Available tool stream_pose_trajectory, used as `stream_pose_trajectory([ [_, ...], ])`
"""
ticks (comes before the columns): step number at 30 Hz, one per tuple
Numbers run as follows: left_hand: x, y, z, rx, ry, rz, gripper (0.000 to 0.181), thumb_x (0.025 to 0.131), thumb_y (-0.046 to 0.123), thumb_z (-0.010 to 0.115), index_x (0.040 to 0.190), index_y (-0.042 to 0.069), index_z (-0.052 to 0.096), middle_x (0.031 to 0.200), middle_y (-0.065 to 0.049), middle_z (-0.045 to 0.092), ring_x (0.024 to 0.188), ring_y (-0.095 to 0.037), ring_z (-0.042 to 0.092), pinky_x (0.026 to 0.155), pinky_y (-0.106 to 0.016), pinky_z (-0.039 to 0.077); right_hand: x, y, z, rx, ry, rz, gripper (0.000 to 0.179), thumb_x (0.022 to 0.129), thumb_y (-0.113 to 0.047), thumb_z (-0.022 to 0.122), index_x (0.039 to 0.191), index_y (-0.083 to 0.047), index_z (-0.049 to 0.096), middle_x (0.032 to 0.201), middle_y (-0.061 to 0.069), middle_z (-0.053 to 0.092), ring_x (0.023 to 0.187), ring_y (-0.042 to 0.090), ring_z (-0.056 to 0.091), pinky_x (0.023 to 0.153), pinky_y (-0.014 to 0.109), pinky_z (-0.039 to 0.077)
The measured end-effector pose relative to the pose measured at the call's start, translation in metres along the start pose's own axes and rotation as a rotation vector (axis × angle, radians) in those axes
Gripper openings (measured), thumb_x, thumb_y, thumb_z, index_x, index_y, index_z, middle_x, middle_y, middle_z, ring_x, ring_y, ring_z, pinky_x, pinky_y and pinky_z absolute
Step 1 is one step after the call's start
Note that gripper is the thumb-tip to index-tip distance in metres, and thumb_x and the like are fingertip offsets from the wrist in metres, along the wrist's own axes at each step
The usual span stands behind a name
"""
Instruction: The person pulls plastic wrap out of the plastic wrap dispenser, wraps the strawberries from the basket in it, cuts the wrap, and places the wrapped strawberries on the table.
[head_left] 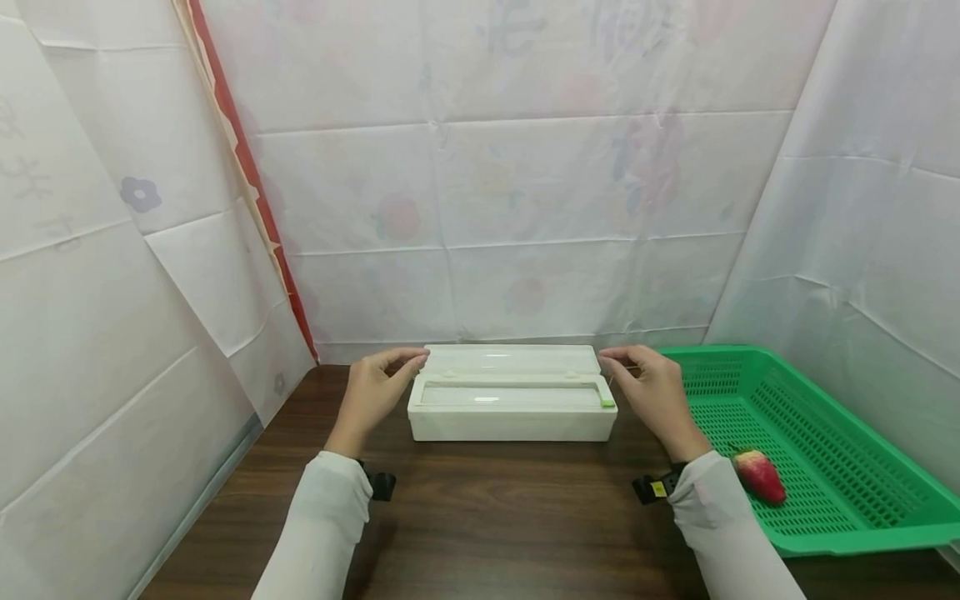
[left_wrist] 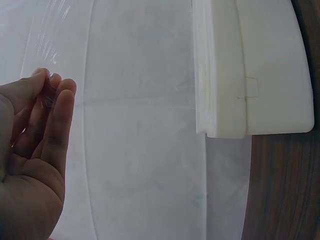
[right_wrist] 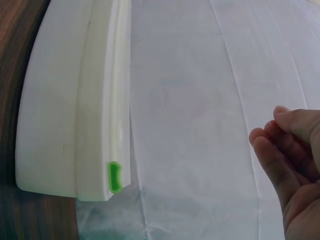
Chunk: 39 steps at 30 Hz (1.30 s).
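Observation:
A white cling film dispenser box (head_left: pixel 513 426) stands on the table, its lid (head_left: pixel 512 354) tipped back. At the right end of its front edge is a small green cutter slider (head_left: pixel 607 403). My left hand (head_left: pixel 375 396) is level with the lid's left end, thumb and fingertips pinching clear cling film (left_wrist: pixel 47 52), which shows as glints in the left wrist view. On the other side, my right hand (head_left: pixel 654 396) pinches the film beside the lid's right end. Being transparent, most of the film between my hands is hard to see.
To the right, a green plastic basket (head_left: pixel 832 543) holds a red fruit (head_left: pixel 761 477) with a pale yellow top. Pale printed sheeting (head_left: pixel 525 183) rises behind and at both sides of the dark wooden table (head_left: pixel 510 517). My right forearm overlaps the basket's near left edge.

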<state>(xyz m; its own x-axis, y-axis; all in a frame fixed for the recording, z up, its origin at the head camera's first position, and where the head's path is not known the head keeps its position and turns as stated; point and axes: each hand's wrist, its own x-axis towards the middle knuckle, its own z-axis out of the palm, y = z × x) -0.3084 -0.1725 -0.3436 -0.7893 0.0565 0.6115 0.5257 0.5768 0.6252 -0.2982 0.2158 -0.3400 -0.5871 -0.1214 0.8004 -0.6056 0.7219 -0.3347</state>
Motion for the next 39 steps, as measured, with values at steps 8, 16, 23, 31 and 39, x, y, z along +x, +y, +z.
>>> stream_pose_trajectory([
  [8,0.001,0.006,-0.004,-0.007,0.018,0.02,0.02,0.088,0.027,0.064,0.105,0.019,0.072,0.083,0.005,0.071,0.07,-0.003,0.06,0.055,-0.035,0.052,0.003,-0.005,-0.006,0.01,0.006,-0.02,0.016,0.086,-0.022,0.067,0.099,-0.012,0.071,0.089,-0.001,0.067,0.067,0.0,0.058,0.056,0.03,0.056],
  [16,0.001,0.011,-0.006,-0.011,0.035,0.044,0.018,0.088,0.028,0.064,0.103,0.021,0.072,0.089,0.005,0.071,0.072,-0.003,0.06,0.067,-0.036,0.056,0.004,-0.009,-0.01,-0.005,0.033,-0.044,0.015,0.083,-0.014,0.07,0.098,-0.013,0.071,0.091,0.001,0.069,0.074,0.003,0.06,0.057,0.033,0.057],
  [23,0.0,0.017,-0.01,-0.009,0.051,0.057,0.016,0.088,0.028,0.065,0.102,0.026,0.072,0.096,0.005,0.071,0.079,-0.002,0.06,0.07,-0.037,0.057,0.006,-0.012,-0.015,-0.009,0.041,-0.048,0.015,0.084,-0.018,0.069,0.098,-0.012,0.072,0.09,0.001,0.069,0.078,0.006,0.061,0.059,0.035,0.057],
  [31,0.001,0.022,-0.013,0.01,0.067,0.083,0.016,0.087,0.025,0.067,0.102,0.023,0.073,0.094,0.004,0.071,0.074,-0.007,0.062,0.057,-0.034,0.053,0.008,-0.014,-0.018,-0.024,0.048,-0.053,0.015,0.083,-0.015,0.07,0.098,-0.013,0.072,0.089,0.001,0.069,0.08,0.007,0.06,0.059,0.036,0.057],
  [39,0.002,0.024,-0.017,0.045,0.078,0.098,0.015,0.087,0.024,0.067,0.1,0.024,0.073,0.095,0.005,0.071,0.078,-0.001,0.06,0.059,-0.033,0.054,0.01,-0.015,-0.02,-0.025,0.068,-0.084,0.013,0.084,-0.014,0.069,0.096,-0.011,0.072,0.09,0.001,0.069,0.079,0.006,0.06,0.06,0.037,0.056],
])
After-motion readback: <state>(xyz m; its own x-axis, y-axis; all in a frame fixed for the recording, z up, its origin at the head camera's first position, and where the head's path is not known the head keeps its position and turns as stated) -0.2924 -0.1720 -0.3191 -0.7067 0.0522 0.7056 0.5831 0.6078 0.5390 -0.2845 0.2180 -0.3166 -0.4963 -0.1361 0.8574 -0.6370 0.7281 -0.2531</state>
